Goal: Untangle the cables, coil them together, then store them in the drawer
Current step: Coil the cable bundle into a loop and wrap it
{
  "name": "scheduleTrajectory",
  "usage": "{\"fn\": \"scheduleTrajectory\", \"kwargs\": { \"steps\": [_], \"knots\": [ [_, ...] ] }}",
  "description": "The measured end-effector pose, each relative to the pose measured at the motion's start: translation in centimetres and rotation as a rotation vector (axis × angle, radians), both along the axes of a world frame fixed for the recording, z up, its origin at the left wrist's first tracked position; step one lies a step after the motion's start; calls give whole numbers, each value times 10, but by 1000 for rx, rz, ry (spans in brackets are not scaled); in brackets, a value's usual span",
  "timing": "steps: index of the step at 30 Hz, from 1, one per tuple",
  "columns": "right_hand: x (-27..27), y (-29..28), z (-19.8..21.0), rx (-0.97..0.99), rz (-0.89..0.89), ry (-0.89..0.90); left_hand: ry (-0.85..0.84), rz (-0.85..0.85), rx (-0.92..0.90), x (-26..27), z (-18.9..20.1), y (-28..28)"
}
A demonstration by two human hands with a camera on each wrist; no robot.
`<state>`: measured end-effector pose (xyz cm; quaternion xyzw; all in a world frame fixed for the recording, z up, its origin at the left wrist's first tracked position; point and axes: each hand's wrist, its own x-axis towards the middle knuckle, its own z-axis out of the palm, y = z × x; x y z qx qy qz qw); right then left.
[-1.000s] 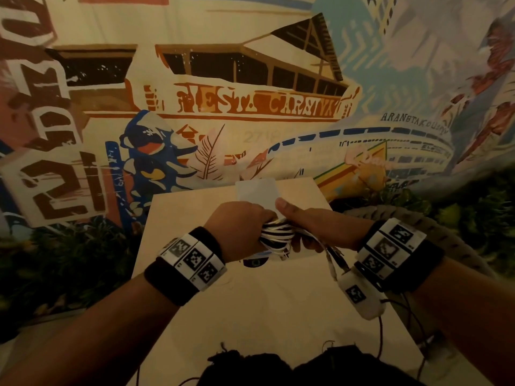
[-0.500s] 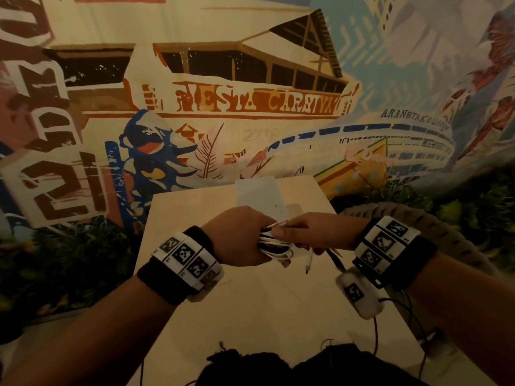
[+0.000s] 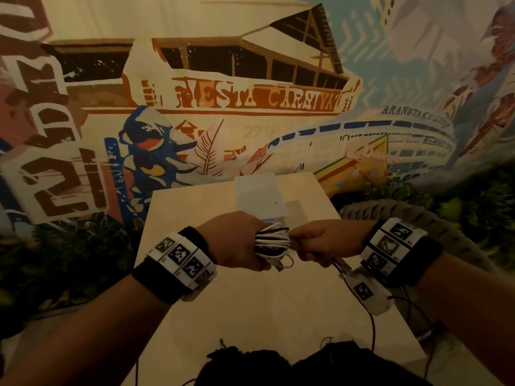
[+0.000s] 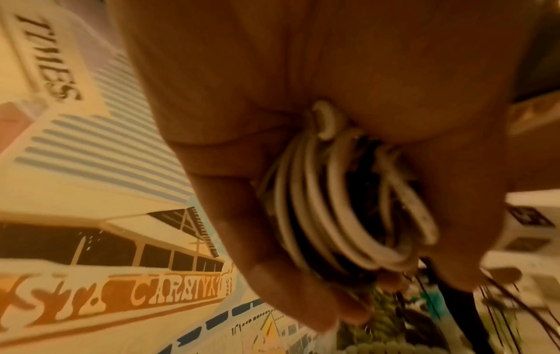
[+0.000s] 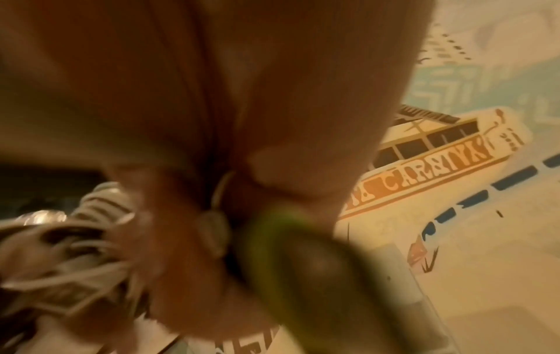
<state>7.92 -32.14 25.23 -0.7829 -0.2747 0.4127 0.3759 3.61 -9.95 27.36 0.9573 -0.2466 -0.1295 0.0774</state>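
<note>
A bundle of white and black cables [image 3: 271,243] is coiled in tight loops and held above the wooden table [image 3: 264,307]. My left hand [image 3: 237,240] grips the coil, its fingers curled round the loops [image 4: 342,215]. My right hand [image 3: 320,242] is right beside the coil and pinches a thin white cable end [image 5: 219,191] that leads to the blurred coil [image 5: 75,239]. A loose white loop [image 3: 287,261] hangs under the bundle. The drawer does not show as such.
A white flat box [image 3: 260,196] lies at the table's far edge, just beyond my hands. A painted mural wall [image 3: 250,93] stands behind. A thick braided rope rim [image 3: 418,218] and green plants [image 3: 473,207] flank the table on the right. Thin dark wires [image 3: 370,319] trail from my right wrist.
My right hand has wound its cable end round the bundle and now sits close against the coil's right side. The left hand has kept its grip, shifting slightly.
</note>
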Motion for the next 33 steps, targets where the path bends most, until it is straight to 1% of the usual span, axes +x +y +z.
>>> {"fn": "scheduleTrajectory", "kwargs": {
  "steps": [3, 5, 6, 11, 13, 15, 17, 18, 19, 21, 22, 23, 25, 26, 29, 30, 33],
  "knots": [
    [-4, 6, -4, -30, -135, 29, -132, -4, 141, 0, -6, -9],
    [-5, 7, -7, -41, -210, 66, -183, -9, 206, 0, -9, -13],
    [-5, 7, -7, -42, -220, 84, -199, -13, 232, 0, -10, -14],
    [-5, 12, -4, -26, -116, 182, -226, -60, 354, -1, -10, -18],
    [1, 13, -8, -39, -116, 248, -221, -76, 387, 0, -9, -18],
    [7, 15, -12, -56, -143, 262, -210, -91, 417, 0, -9, -19],
    [7, 19, -7, -62, -151, 223, -224, -108, 443, -1, -11, -22],
    [5, 21, -3, -66, -119, 166, -244, -112, 446, -2, -11, -24],
    [2, 23, 2, -79, -64, 70, -267, -108, 438, -2, -11, -26],
    [-4, 30, 6, -133, 36, -175, -288, -83, 422, 1, -9, -29],
    [-6, 35, 7, -156, 47, -278, -290, -65, 426, 3, -8, -29],
    [-7, 40, 6, -160, 38, -341, -289, -47, 422, 5, -7, -29],
    [-8, 47, 1, -180, 7, -389, -277, -28, 414, 8, -7, -27],
    [-8, 50, 0, -214, -10, -378, -272, -22, 418, 9, -9, -25],
    [-11, 52, -6, -275, -38, -262, -265, -30, 420, 7, -12, -23],
    [-12, 52, -8, -274, -44, -266, -259, -23, 410, 6, -14, -23],
    [-13, 47, -11, -212, -40, -356, -215, 13, 342, 6, -19, -23]
  ]
}}
